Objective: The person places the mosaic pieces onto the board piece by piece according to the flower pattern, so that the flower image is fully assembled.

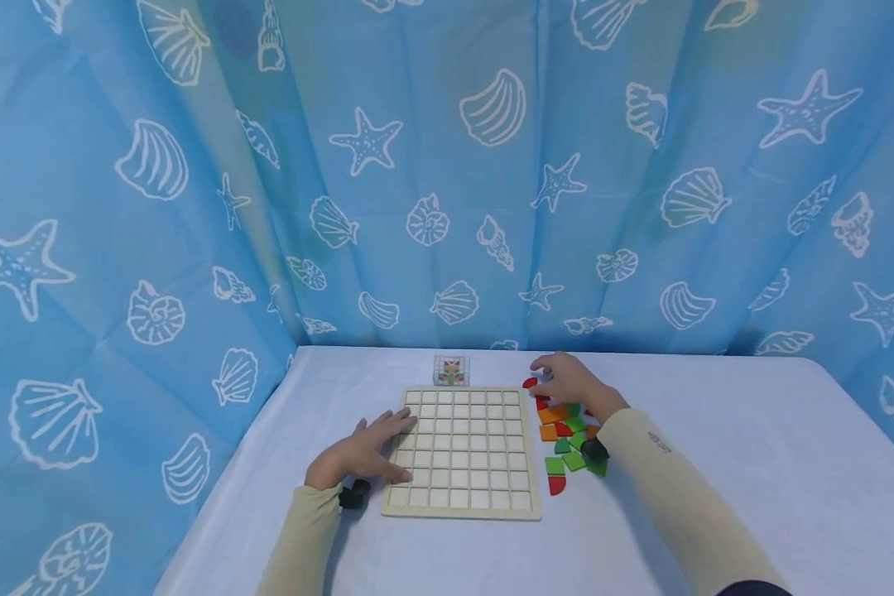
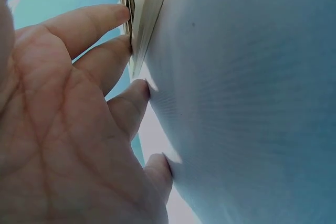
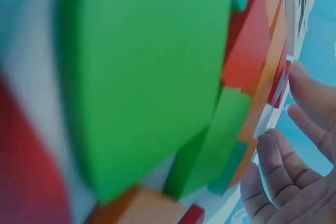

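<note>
A square cream board with a grid of raised lines lies on the white table. My left hand rests over its left edge with fingers spread, and in the left wrist view two fingertips touch the board's side. My right hand hovers at the far end of a pile of coloured tiles, fingers loosely bent. Its thumb and fingers are spread around a red quarter-round tile. In the right wrist view the thumb lies right beside a red tile.
Green square tiles, orange tiles and red quarter-round tiles lie right of the board, some overlapping. A small pattern card lies behind the board. A blue shell-print curtain hangs behind the table.
</note>
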The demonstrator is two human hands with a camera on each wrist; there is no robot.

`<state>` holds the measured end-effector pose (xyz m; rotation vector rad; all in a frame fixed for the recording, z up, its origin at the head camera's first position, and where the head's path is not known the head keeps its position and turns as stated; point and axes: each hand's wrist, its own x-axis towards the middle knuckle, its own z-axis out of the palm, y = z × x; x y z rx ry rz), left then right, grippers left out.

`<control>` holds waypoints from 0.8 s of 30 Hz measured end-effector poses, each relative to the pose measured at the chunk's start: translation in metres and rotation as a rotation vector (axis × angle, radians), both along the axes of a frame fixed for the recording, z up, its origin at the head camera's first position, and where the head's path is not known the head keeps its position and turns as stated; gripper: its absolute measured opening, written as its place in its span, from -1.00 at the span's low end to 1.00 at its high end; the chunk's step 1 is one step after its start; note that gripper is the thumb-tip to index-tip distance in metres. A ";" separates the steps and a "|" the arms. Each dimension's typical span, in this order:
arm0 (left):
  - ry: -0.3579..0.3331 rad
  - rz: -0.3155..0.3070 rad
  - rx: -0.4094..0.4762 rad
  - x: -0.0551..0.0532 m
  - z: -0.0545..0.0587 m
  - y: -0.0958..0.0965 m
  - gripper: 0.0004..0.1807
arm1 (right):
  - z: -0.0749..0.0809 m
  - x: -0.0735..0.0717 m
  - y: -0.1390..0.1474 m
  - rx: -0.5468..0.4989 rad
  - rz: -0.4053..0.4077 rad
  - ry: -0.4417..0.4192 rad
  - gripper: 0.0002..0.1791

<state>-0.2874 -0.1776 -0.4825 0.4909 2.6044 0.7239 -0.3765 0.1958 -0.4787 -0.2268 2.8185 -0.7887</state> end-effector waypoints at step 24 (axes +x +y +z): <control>-0.004 -0.003 0.010 -0.003 -0.004 -0.004 0.02 | -0.005 -0.012 -0.017 0.027 -0.062 -0.008 -0.69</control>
